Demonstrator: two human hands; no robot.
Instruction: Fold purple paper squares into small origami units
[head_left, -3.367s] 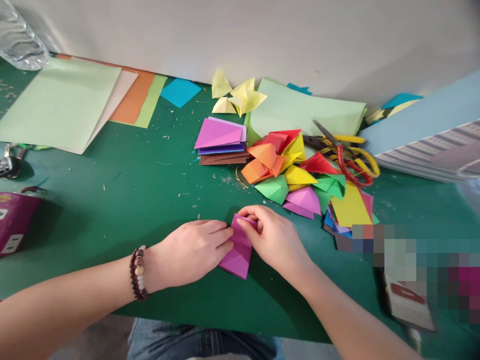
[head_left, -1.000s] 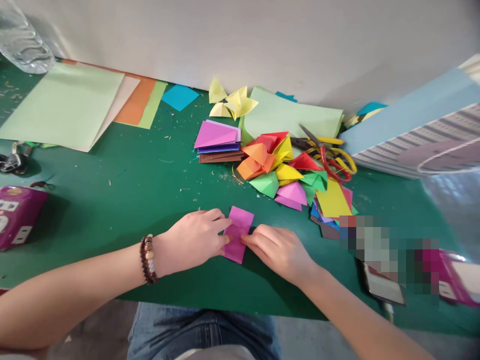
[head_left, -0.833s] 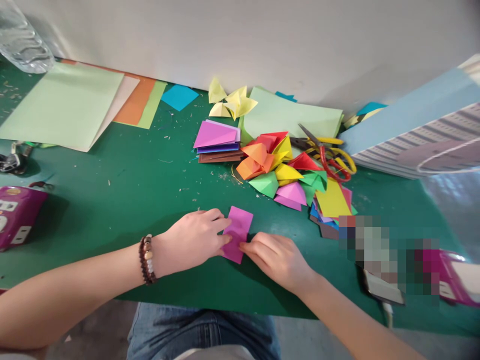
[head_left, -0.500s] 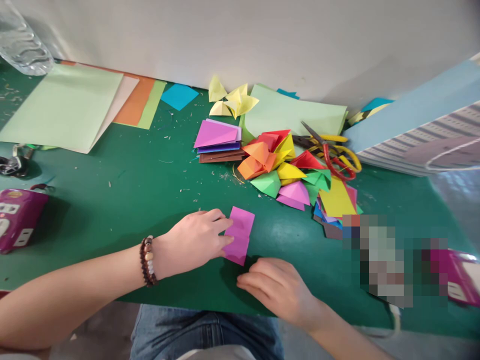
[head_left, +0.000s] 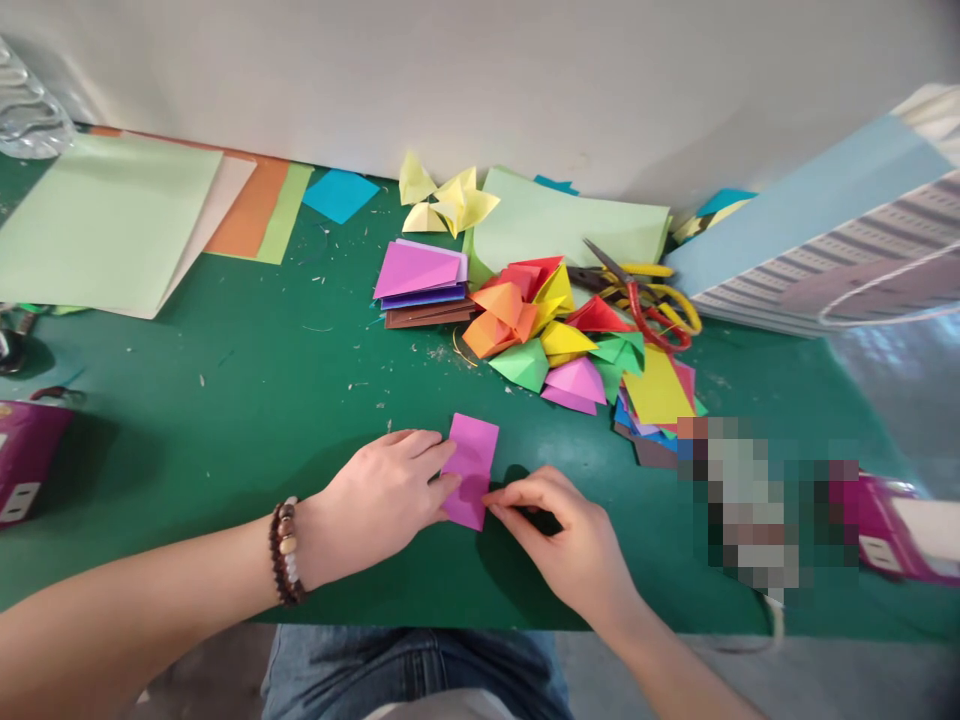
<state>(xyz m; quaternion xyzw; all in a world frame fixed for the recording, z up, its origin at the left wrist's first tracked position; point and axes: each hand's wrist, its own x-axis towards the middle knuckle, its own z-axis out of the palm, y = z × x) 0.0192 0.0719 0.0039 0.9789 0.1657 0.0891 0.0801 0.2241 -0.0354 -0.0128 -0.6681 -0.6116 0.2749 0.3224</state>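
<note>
A small folded rectangle of purple paper (head_left: 471,455) lies on the green tabletop in front of me, with a crease across its middle. My left hand (head_left: 386,495) holds it down at its left edge, fingertips and thumb resting on the paper. At its lower right edge, my right hand (head_left: 566,535) pinches with thumb and index finger; the other fingers are curled. Beyond the hands sits a heap of folded paper pieces, among them orange (head_left: 499,320), green (head_left: 523,365) and pink (head_left: 576,382) ones.
Purple, blue and brown papers (head_left: 420,285) are stacked behind the heap. Scissors with red handles (head_left: 652,320) lie at its right. Large pale green sheets (head_left: 112,220) cover the back left. A purple box (head_left: 34,455) stands at left, a light blue box (head_left: 817,220) at right.
My right hand has moved up and its thumb and index finger now meet the paper's lower right edge. My left hand stays on the paper. The view has shifted slightly.
</note>
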